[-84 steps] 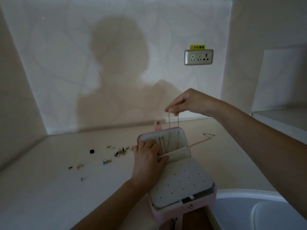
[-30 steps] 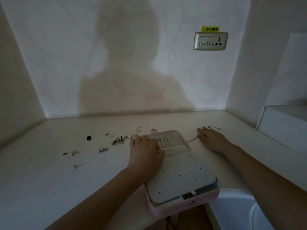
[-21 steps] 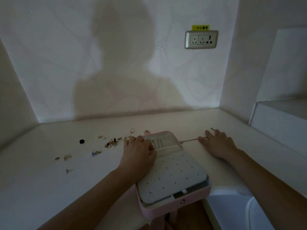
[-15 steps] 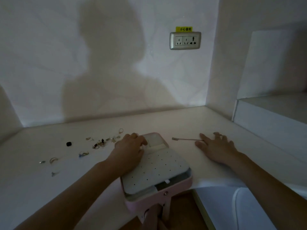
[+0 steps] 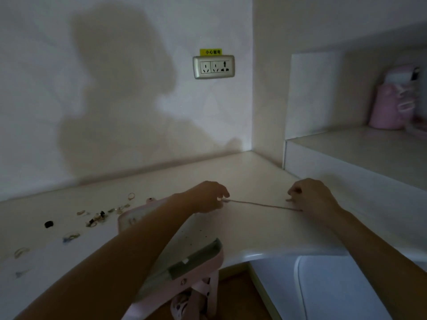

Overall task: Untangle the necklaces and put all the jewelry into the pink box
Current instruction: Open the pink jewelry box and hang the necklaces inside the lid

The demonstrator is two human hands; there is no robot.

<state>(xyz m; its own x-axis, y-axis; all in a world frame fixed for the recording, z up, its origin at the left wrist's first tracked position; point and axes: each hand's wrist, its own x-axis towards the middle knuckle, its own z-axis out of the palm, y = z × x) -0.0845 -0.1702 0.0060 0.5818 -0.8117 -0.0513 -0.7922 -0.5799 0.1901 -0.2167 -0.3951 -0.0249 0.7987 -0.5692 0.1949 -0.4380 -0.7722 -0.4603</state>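
A thin necklace chain lies stretched straight across the white desk between my two hands. My left hand pinches its left end just past the pink box. My right hand pinches the other end, fingers curled down on the desk. The open pink jewelry box sits at the desk's front edge under my left forearm, its white dotted insert partly hidden by the arm. Several rings and small pieces lie scattered on the desk left of the box.
A raised shelf stands to the right, with a pink bottle on it. A wall socket is on the back wall. A small black piece lies far left. A white chair is below the desk's front edge.
My left hand left the box and moved right to the chain's end. My right hand curled onto the other end. The chain now lies pulled straight between them; the view turned right.
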